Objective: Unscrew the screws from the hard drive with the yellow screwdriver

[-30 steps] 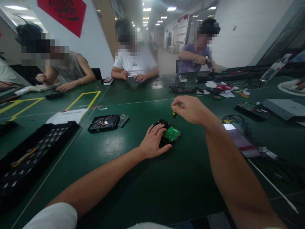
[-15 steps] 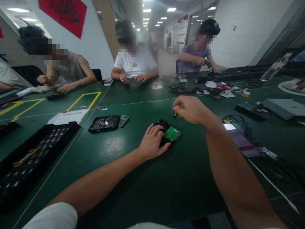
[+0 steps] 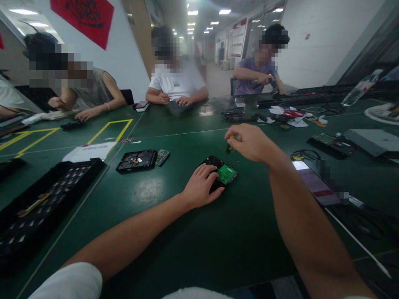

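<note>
A black hard drive with a green circuit board [image 3: 226,174] lies on the green table in front of me. Across its left part rests my left hand [image 3: 202,185], fingers spread, thumb along the near edge. My right hand [image 3: 247,141] is closed round the handle of a small yellow and black screwdriver [image 3: 229,146], which points down just beyond the drive's far right edge. The thin shaft is hard to make out against the dark table. Left of the drive lie another black hard drive [image 3: 136,161] and a loose circuit board [image 3: 162,157].
A long black tray [image 3: 46,199] stands at the left. On the right are a phone [image 3: 318,185], cables, a further drive [image 3: 332,144] and a grey box [image 3: 372,142]. A bottle [image 3: 361,88] stands tilted at the back right. Several people sit across the table.
The left hand's fingers have shifted slightly on the drive. My right hand, still gripping the screwdriver, has barely moved, and the screwdriver has turned a little.
</note>
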Action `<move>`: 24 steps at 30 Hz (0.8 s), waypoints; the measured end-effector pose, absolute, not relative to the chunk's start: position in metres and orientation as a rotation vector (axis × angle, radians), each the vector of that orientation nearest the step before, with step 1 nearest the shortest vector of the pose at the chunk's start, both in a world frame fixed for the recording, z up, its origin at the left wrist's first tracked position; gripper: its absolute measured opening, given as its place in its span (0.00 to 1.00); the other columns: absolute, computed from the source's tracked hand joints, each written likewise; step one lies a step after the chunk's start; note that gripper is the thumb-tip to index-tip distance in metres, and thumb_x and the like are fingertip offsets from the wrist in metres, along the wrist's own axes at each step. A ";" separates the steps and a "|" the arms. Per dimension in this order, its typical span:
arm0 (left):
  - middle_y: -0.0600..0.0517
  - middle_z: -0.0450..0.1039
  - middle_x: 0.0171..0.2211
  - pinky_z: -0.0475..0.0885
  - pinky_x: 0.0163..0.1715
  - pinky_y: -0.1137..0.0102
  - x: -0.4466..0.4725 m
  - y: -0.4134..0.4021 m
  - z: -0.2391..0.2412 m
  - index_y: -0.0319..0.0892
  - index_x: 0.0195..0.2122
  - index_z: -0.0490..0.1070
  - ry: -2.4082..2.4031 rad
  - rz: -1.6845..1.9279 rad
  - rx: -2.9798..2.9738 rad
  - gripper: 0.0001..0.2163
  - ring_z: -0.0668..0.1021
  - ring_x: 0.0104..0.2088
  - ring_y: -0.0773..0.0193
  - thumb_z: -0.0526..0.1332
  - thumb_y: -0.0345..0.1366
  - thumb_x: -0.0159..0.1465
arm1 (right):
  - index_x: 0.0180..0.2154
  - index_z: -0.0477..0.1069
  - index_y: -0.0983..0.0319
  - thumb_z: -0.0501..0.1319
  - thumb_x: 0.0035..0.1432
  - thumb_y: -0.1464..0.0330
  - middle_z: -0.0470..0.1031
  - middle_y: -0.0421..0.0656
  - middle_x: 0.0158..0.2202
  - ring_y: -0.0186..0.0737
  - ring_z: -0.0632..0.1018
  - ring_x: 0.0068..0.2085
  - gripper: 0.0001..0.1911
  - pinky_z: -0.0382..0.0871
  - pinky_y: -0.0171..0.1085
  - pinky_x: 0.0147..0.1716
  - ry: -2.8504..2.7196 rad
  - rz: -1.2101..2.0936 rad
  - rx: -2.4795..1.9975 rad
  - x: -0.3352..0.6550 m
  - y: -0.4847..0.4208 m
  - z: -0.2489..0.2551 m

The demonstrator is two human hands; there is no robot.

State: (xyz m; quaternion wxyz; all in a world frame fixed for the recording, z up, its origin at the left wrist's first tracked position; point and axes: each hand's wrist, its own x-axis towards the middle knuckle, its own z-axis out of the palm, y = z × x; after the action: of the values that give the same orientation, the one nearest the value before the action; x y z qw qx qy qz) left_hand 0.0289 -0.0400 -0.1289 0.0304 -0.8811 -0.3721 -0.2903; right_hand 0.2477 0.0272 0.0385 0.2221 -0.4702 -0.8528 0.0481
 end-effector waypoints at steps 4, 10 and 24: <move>0.39 0.71 0.61 0.67 0.69 0.46 0.028 -0.039 -0.129 0.43 0.56 0.73 -1.061 -0.895 -2.774 0.18 0.73 0.65 0.44 0.62 0.48 0.72 | 0.42 0.81 0.60 0.62 0.66 0.69 0.84 0.46 0.41 0.44 0.80 0.37 0.09 0.69 0.40 0.42 -2.350 0.168 -1.296 0.247 0.026 0.040; 0.39 0.70 0.62 0.66 0.69 0.45 0.028 -0.039 -0.129 0.44 0.60 0.72 -1.066 -0.882 -2.812 0.20 0.73 0.65 0.44 0.62 0.49 0.72 | 0.42 0.80 0.61 0.62 0.67 0.69 0.84 0.45 0.38 0.43 0.81 0.36 0.08 0.68 0.39 0.39 -2.321 0.272 -1.296 0.248 0.022 0.042; 0.38 0.70 0.62 0.66 0.69 0.45 0.027 -0.038 -0.129 0.42 0.59 0.73 -1.032 -0.882 -2.815 0.20 0.72 0.65 0.44 0.62 0.49 0.72 | 0.46 0.79 0.63 0.63 0.66 0.68 0.85 0.47 0.39 0.45 0.83 0.37 0.10 0.71 0.41 0.41 -2.283 0.289 -1.349 0.249 0.022 0.040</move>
State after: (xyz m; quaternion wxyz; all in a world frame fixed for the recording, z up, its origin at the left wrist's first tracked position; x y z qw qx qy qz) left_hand 0.0268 -0.0383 -0.1292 0.0082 -0.9007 -0.3303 -0.2822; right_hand 0.2486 0.0216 0.0403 0.2348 -0.4915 -0.8320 0.1054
